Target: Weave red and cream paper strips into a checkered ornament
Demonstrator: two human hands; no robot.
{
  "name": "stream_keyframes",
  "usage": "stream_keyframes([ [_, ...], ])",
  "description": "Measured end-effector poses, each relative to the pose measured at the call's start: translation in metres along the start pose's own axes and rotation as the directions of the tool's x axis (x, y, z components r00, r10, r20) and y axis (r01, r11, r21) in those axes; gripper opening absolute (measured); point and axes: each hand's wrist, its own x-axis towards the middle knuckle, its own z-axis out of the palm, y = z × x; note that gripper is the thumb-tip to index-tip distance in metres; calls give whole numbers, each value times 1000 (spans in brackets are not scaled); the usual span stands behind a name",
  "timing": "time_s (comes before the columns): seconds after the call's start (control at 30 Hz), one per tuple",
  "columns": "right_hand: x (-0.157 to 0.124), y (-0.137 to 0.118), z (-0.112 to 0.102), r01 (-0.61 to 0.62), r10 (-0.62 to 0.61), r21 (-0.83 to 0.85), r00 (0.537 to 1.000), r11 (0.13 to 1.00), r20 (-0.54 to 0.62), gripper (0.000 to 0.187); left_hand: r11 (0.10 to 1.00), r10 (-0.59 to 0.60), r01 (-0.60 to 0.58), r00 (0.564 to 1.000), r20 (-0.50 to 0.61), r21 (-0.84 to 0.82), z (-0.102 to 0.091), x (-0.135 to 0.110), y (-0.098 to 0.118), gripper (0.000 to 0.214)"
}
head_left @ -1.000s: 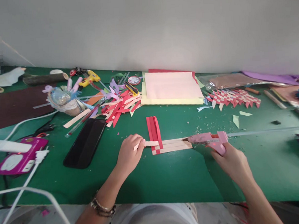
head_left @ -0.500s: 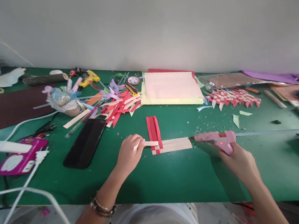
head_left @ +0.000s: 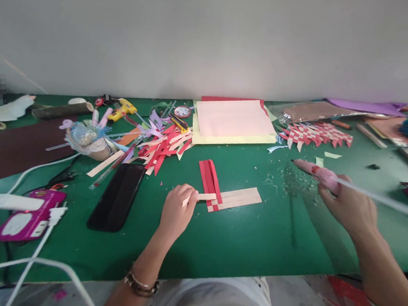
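Observation:
A small weave of red paper strips [head_left: 208, 178] and pale pink paper strips [head_left: 242, 197] lies on the green table in front of me. My left hand [head_left: 179, 203] is closed, pinching the end of one pale strip [head_left: 206, 196] that is folded back to the left. My right hand [head_left: 350, 203] grips a pink glue gun [head_left: 317, 173], held above the table to the right of the weave. Its nozzle points to the upper left, and a long clear glue stick [head_left: 381, 196] sticks out of its back.
A black phone [head_left: 116, 196] lies left of my left hand. Behind it are loose red and pink strips [head_left: 165, 148], a yellow glue gun [head_left: 122, 109] and a cutter [head_left: 179, 123]. Stacked paper sheets [head_left: 234, 118] and a checkered woven piece [head_left: 316, 135] lie farther back. White cables [head_left: 69, 274] cross the left side.
My right hand has drawn the pink glue gun away from the right end of the pale strips, moving it right and turning it. My left hand stays in place on the strip.

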Motion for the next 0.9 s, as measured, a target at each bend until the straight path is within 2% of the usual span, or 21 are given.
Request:
stream_keyframes([
  [0.1,15,8,9,222,-243,-180,964,958,-105,30,1000,0,0,1000,-3,2,0,0,-1,33],
  [0.2,25,16,20,342,-369,-231,925,911,-87,26,1000,7,-7,1000,-4,5,0,0,-2,33],
  [0.3,30,23,21,378,-386,-203,922,903,1,27,1000,15,-15,1000,6,9,-3,0,-1,33],
  [0.4,27,19,9,303,-314,-158,948,940,-49,24,1000,-3,2,999,35,19,-7,1,3,35],
  [0.47,17,-1,-5,306,-315,-80,938,949,-144,25,1000,-11,9,999,52,27,-10,1,6,36],
  [0.53,0,-38,-18,396,-382,52,907,917,-176,25,1000,0,-1,998,62,24,-11,2,9,38],
  [0.57,-11,-61,-23,502,-485,152,864,852,-136,27,1000,10,-11,998,68,18,-11,2,12,38],
  [0.6,-22,-86,-27,592,-595,282,799,755,-86,34,1000,19,-20,997,73,14,-11,3,14,39],
  [0.67,-44,-133,-30,687,-746,439,664,579,-56,45,999,35,-36,996,79,11,-11,5,19,39],
  [0.7,-53,-154,-29,702,-783,487,619,520,-56,47,999,43,-44,996,81,12,-12,6,21,39],
  [0.77,-66,-182,-26,710,-819,542,570,449,-68,39,997,77,-78,993,91,1,-12,6,25,34],
  [0.83,-69,-194,-22,674,-791,561,610,482,-54,23,990,141,-137,983,119,-39,-13,4,27,23],
  [0.9,-66,-192,-20,611,-729,579,684,540,-42,16,979,200,-192,970,141,-67,-12,0,26,16],
])
